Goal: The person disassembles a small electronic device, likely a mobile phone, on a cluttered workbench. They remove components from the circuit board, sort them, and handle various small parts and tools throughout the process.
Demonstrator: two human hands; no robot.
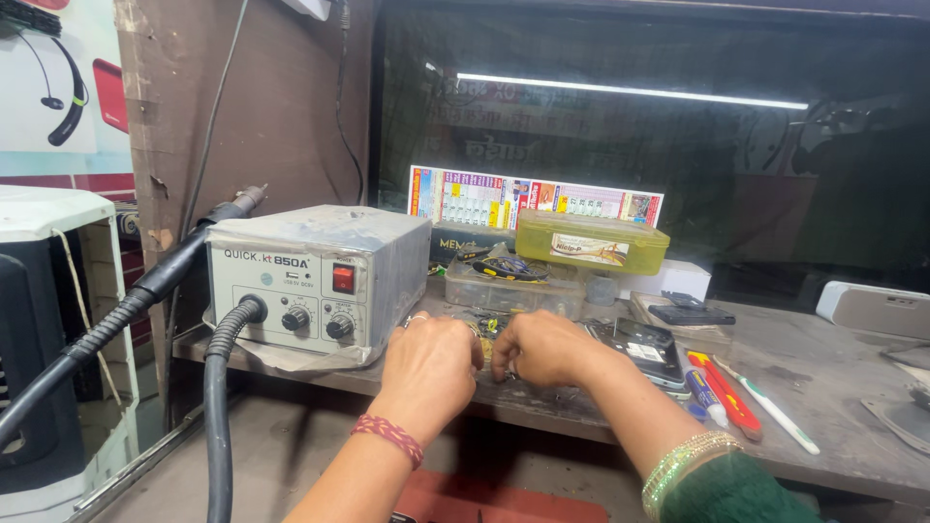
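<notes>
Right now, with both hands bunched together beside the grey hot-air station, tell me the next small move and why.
Probably part the hands slightly. The left hand and right hand meet knuckle to knuckle over small parts at the bench edge, hiding what they pinch. The hot-air station sits close on the left, an opened phone on the right.

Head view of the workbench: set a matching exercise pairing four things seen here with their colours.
Column one:
1. Lidded plastic box
2. Rework station
3. Thread band on the left hand wrist
4. Bangles on the right hand wrist

Column two:
a. grey
b. gold-green
c. yellow-green
d. dark red

Pairs: 1-c, 2-a, 3-d, 4-b.
</notes>
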